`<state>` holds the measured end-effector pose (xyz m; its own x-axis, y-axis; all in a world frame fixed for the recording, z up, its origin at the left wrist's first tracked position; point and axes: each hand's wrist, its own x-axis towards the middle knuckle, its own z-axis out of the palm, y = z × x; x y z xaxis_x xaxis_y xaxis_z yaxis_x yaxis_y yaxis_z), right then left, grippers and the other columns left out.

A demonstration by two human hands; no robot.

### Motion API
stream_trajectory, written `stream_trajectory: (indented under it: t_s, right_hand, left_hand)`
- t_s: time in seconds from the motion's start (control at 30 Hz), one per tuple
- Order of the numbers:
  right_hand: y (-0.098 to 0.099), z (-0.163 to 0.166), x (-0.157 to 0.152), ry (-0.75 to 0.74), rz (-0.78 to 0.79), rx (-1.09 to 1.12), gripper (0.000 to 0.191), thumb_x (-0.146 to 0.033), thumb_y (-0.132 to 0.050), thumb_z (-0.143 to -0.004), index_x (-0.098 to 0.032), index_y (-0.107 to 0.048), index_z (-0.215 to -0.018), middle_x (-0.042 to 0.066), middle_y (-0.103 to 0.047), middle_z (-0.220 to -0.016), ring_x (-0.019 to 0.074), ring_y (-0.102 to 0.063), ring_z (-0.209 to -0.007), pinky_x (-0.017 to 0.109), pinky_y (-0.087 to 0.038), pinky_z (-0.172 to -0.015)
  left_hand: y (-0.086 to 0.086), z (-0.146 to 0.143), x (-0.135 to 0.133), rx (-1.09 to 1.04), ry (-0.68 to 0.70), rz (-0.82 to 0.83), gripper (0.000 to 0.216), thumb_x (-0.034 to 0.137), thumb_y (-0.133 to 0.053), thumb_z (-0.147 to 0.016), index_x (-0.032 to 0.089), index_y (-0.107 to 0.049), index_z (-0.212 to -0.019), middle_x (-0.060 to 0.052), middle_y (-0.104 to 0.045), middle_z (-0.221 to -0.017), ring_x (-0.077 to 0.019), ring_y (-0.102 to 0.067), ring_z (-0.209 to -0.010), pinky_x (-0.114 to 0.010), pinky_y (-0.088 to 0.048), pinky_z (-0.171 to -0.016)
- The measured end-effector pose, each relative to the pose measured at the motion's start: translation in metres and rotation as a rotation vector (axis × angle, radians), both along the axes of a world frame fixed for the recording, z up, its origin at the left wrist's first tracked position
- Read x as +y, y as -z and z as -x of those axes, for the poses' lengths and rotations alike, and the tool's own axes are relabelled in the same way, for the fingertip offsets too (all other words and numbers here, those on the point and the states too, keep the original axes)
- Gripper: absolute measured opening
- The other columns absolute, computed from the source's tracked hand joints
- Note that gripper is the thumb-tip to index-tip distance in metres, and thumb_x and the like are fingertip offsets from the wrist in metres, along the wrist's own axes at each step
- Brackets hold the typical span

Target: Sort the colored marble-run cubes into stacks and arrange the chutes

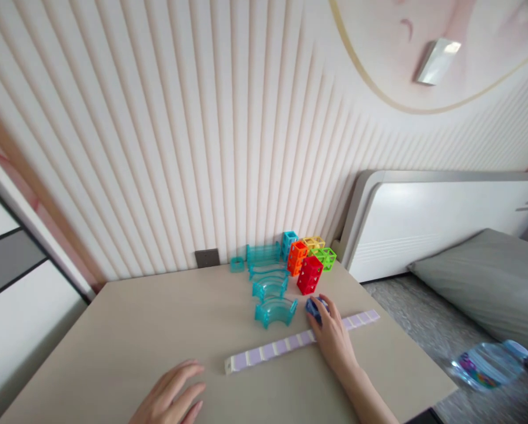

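My right hand (332, 337) rests on the beige table (126, 330), its fingers curled round a small dark blue piece (314, 307). The hand lies across a long pale purple strip of square segments (270, 350). Just beyond it stands a red openwork cube tower (309, 274), with an orange one (296, 257), a blue one (289, 241), yellow (313, 242) and green (325, 257) cubes behind. Teal curved track pieces (275, 311) lie to their left. My left hand (170, 397) lies flat on the table near its front edge, fingers stretched out, holding nothing.
A ribbed white wall with a grey socket plate (207, 258) backs the table. To the right stands a bed with a white headboard (427, 221) and grey pillow (484, 277). A clear plastic bottle (488, 365) lies on the grey floor at right.
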<state>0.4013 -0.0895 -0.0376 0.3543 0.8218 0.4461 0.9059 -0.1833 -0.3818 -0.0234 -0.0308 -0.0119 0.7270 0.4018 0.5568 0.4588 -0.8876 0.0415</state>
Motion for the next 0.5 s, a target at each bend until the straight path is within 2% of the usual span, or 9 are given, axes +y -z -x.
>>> stream_trajectory:
  t_s: [0.13,0.3,0.4,0.5]
  right_hand:
    - [-0.003,-0.002,0.001,0.049,-0.025,-0.031,0.041,-0.044,-0.045,-0.097,-0.024,-0.055,-0.132,0.015,-0.052,-0.136,0.0290,-0.064,-0.114,0.045,-0.055,-0.095]
    - [-0.017,0.008,-0.008,0.108,-0.114,-0.175,0.046,-0.047,-0.040,-0.100,-0.023,-0.048,-0.138,0.019,-0.049,-0.141,0.0351,-0.053,-0.126,0.056,-0.047,-0.101]
    - [-0.037,0.024,-0.004,-0.009,-0.145,-0.209,0.045,-0.044,-0.042,-0.100,-0.024,-0.046,-0.141,0.017,-0.049,-0.143,0.0336,-0.049,-0.131,0.054,-0.043,-0.105]
    - [-0.059,0.042,0.011,-0.194,-0.015,-0.193,0.062,-0.047,-0.057,-0.093,-0.028,-0.037,-0.149,0.013,-0.050,-0.145,0.0311,-0.048,-0.133,0.048,-0.043,-0.108]
  left_hand:
    - [-0.014,-0.002,0.024,0.028,-0.060,0.156,0.016,0.027,-0.054,-0.096,0.029,-0.068,-0.104,-0.003,-0.071,-0.110,-0.0197,-0.070,-0.102,-0.030,-0.060,-0.089]
    - [-0.025,-0.037,0.035,0.028,0.004,0.339,0.028,0.030,-0.053,-0.097,0.026,-0.061,-0.124,-0.006,-0.068,-0.116,-0.0214,-0.066,-0.107,-0.036,-0.057,-0.095]
    - [-0.016,-0.057,0.030,0.062,0.055,0.399,0.035,0.035,-0.057,-0.095,0.026,-0.058,-0.130,-0.007,-0.066,-0.120,-0.0239,-0.064,-0.111,-0.040,-0.055,-0.098]
    - [-0.003,-0.064,0.025,0.101,0.080,0.441,0.032,0.032,-0.060,-0.094,0.028,-0.061,-0.126,-0.005,-0.066,-0.117,-0.0250,-0.063,-0.109,-0.043,-0.054,-0.097]
